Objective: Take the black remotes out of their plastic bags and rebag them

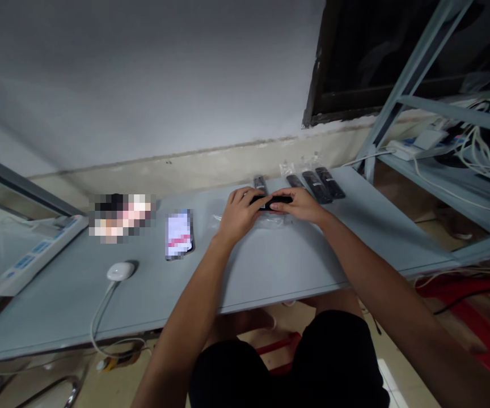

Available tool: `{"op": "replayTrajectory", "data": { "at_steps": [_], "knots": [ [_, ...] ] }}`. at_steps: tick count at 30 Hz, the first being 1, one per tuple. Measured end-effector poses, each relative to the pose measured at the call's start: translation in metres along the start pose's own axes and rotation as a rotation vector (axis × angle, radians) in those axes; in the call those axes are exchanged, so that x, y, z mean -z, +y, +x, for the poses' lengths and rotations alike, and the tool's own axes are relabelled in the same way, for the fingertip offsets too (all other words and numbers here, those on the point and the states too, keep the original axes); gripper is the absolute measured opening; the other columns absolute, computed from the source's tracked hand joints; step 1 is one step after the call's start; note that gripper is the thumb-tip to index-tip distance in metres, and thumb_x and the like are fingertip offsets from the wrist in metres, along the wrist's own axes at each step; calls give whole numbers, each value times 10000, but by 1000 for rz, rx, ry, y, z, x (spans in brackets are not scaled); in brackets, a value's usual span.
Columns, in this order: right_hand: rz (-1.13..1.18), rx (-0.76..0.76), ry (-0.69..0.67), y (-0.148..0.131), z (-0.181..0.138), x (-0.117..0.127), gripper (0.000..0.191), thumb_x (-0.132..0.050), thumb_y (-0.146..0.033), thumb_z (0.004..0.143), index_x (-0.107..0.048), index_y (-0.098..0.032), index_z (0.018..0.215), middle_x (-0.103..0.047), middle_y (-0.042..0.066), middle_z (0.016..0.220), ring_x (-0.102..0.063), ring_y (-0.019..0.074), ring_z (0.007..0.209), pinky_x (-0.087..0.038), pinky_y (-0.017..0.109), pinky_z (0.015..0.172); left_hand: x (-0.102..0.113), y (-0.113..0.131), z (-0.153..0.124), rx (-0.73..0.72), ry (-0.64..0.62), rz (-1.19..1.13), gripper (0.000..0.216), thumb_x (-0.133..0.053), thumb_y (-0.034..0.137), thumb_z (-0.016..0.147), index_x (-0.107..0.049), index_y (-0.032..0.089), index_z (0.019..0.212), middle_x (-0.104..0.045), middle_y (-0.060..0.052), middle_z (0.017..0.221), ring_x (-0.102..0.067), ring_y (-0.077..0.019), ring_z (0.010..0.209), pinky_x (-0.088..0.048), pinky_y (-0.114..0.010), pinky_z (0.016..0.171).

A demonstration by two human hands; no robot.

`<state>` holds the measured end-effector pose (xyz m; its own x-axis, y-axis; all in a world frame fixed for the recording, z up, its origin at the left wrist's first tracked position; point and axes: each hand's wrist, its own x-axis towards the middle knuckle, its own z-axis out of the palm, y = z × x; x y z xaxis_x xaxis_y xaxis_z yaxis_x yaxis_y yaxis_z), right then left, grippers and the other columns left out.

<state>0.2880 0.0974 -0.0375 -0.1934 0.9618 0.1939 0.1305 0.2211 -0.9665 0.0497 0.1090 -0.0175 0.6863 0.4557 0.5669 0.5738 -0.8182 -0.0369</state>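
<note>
My left hand (pixel 240 212) and my right hand (pixel 300 205) meet over the grey table (pixel 270 266), both closed around a slim black remote control (pixel 273 201) held crosswise between them. Clear plastic wrapping (pixel 270 220) lies under and around my hands. Just behind my fingers another black remote (pixel 260 183) lies on the table. To the right of it, three black remotes in clear bags (pixel 317 184) lie side by side near the table's back edge.
A phone (pixel 179 234) lies left of my hands, with a blurred patch (pixel 121 216) further left. A white round device (pixel 119 271) with a cable sits near the front left. A power strip (pixel 36 255) lies at far left. Metal shelving (pixel 440 153) with cables stands right.
</note>
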Motion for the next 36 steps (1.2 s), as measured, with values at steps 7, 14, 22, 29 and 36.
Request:
{"op": "replayTrajectory", "data": {
  "at_steps": [7,14,22,29,36],
  "knots": [
    [53,-23,-33,-1,-1,4,418,-875,-450,771,-822,-208,1107,-799,80,1099,-766,257,940,-655,436,893,-1,0,-2,2,-27,33,469,-553,207,1058,-598,389,1488,-664,-88,1368,-560,-273,1227,-459,-438,981],
    [-413,68,137,12,3,9,525,-854,-535,788,-816,-193,1185,-719,34,743,-650,189,670,-552,326,655,4,-10,-4,103,-92,42,452,-651,271,1016,-626,312,1465,-685,-103,1350,-570,-294,1221,-462,-439,970],
    [-252,54,237,21,7,26,535,-866,-518,768,-813,-182,1182,-751,58,776,-703,215,706,-595,367,699,6,-25,-11,254,-74,28,444,-673,237,979,-658,277,1421,-701,-110,1336,-591,-315,1234,-471,-479,1003],
    [-154,130,180,22,8,32,273,-876,-453,764,-862,-225,914,-751,119,1315,-757,276,1076,-581,516,1080,5,-39,-18,301,-43,-30,433,-660,180,934,-686,253,1360,-715,-122,1293,-619,-330,1191,-503,-519,1008],
    [-46,38,134,26,8,31,547,-908,-325,707,-777,-191,1221,-805,128,1105,-770,295,1075,-596,508,1034,3,-37,-18,305,-63,-66,445,-664,160,912,-678,227,1351,-707,-122,1296,-620,-325,1190,-512,-522,1029]
  ]
}}
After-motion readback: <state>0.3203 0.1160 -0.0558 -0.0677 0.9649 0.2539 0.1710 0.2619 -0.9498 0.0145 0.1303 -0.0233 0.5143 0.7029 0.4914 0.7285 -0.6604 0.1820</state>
